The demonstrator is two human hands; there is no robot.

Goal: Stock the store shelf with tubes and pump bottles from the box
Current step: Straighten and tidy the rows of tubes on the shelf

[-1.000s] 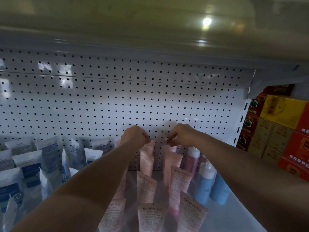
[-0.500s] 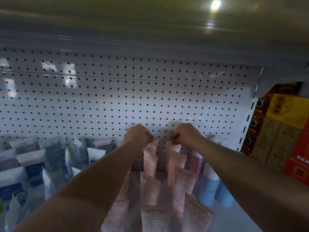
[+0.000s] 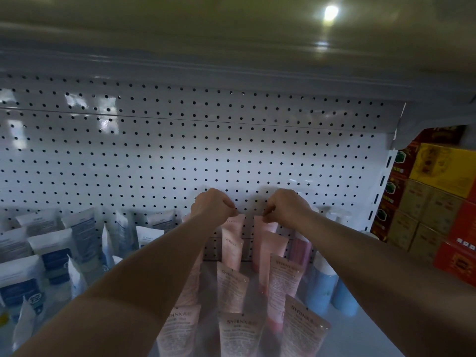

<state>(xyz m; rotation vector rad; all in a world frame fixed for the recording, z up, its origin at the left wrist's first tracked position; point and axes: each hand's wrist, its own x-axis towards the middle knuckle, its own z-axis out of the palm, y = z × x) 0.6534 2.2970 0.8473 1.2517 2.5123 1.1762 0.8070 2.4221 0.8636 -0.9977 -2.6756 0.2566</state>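
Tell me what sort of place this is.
Most likely a shop aisle: a white perforated metal back panel, rows of matching pink plastic tubes faced up on the shelf, and stacked red and yellow cartons alongside.

- The left forearm [image 3: 144, 274] hid most of the leftmost row of pink tubes [image 3: 188, 287].
- The bottom edge cut off the front pink tubes [image 3: 238, 336].
- Print on the white-and-blue tubes [image 3: 55, 256] was too blurred to read.
- The right edge cropped the red and yellow boxes [image 3: 443, 199].

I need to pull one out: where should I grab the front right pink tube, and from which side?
Pinch the front right pink tube by its flat crimped top edge, coming from above and in front. It stands cap-down, leaning back, with that thin seam free and nearest you.
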